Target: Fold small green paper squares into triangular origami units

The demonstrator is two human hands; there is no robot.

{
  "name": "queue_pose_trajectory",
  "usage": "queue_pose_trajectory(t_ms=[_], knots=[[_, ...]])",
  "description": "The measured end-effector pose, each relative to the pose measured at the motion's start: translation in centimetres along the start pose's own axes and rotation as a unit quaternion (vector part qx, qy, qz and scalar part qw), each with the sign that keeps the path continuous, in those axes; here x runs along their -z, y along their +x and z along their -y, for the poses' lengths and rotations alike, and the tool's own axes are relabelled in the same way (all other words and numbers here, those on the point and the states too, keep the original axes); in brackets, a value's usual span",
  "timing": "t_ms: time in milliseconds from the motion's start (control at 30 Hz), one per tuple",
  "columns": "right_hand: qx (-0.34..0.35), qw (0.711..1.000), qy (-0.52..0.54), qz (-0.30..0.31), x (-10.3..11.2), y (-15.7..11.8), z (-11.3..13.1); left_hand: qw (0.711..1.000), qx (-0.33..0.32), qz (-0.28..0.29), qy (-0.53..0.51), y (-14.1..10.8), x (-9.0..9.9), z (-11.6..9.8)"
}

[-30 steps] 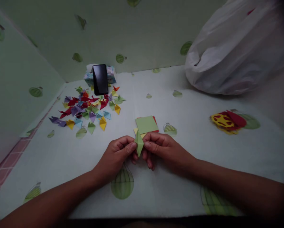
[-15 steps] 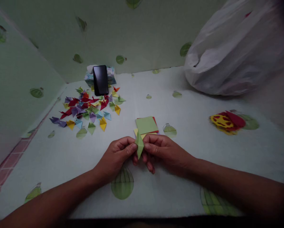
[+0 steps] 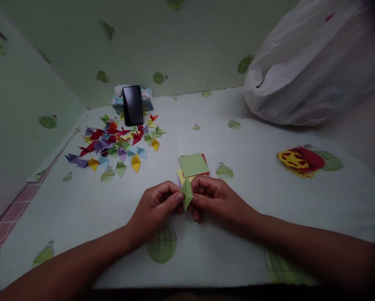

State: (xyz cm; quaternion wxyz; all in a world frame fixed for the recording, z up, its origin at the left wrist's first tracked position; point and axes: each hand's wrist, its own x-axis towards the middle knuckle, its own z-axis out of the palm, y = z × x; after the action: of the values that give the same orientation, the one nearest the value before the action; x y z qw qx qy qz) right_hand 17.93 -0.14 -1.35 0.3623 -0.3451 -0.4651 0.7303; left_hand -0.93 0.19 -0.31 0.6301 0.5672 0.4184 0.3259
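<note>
A small piece of green origami paper (image 3: pixel 186 195), folded into a narrow diamond, stands upright between my two hands. My left hand (image 3: pixel 159 205) pinches its left edge with the thumb in front. On its right edge, my right hand (image 3: pixel 217 200) grips with thumb and curled fingers; some fingertips hide behind the paper. Just beyond the hands lies a stack of square paper sheets (image 3: pixel 193 165), a green one on top, with red, yellow and purple edges showing below.
Many folded paper cranes (image 3: pixel 112 142) in mixed colours are spread at the left. Behind them a black phone (image 3: pixel 132 105) leans on a tissue box (image 3: pixel 148 99). A big white plastic bag (image 3: pixel 294 83) stands back right, with red and yellow cut-outs (image 3: pixel 300 161) before it.
The folded green paper has shifted slightly right and turned a little in my fingers. My right hand's lower fingers have curled in closer. Everything else stays put.
</note>
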Motion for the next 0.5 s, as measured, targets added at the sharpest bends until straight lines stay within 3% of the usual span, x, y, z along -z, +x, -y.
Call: queue_pose_trajectory(t_ms=[167, 333, 500], knots=[[0.018, 0.995, -0.08, -0.059, -0.65, -0.35, 0.44, 0.997, -0.044, -0.066, 0.004, -0.12, -0.78, 0.12], [0.051, 0.982, -0.146, -0.105, -0.81, -0.52, 0.33, 0.993, -0.078, -0.033, 0.084, -0.3, -0.84, -0.1], [0.056, 0.983, -0.152, -0.088, -0.72, -0.42, 0.18, 0.987, -0.08, -0.05, 0.13, -0.21, -0.78, -0.26]])
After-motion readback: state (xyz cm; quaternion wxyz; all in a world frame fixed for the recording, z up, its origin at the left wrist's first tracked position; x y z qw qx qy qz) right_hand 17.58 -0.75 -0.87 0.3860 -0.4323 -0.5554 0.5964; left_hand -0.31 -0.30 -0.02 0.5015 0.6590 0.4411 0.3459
